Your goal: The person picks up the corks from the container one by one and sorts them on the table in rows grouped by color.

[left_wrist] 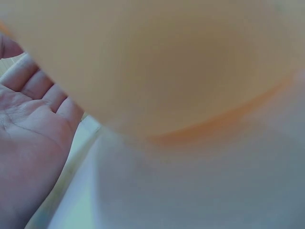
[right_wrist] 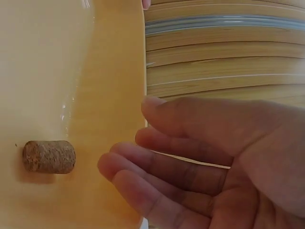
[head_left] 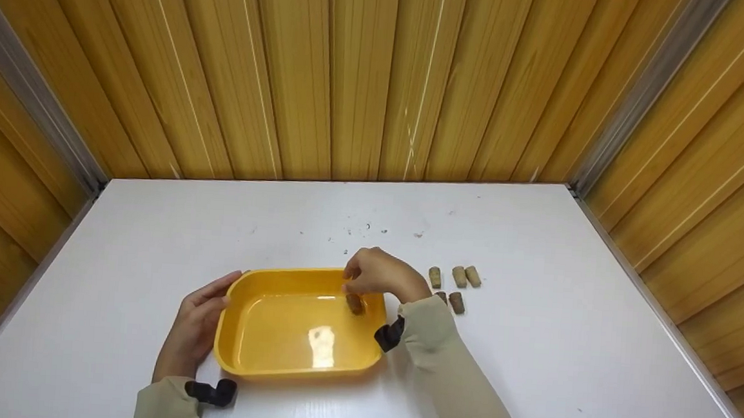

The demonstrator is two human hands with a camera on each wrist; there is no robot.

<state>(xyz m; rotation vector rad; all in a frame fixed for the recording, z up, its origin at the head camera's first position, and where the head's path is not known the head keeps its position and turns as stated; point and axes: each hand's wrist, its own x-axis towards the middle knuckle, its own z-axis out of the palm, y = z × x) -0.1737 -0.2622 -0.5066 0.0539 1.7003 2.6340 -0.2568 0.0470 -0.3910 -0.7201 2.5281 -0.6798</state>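
Note:
A yellow plastic tray sits before me, its left end held by my left hand, with the thumb at the rim and the fingers along the outer wall. In the left wrist view, the blurred tray hides part of that hand. One brown cork is inside the tray near its right end. Over the far right rim hovers my right hand, its fingers loosely bent. The right wrist view shows a gap between these fingertips and the cork; nothing is in their hold.
Right of the tray, several more corks lie on the white table, among them a pale pair side by side and a darker one closer to me. Wood-look panels wall in the back and sides.

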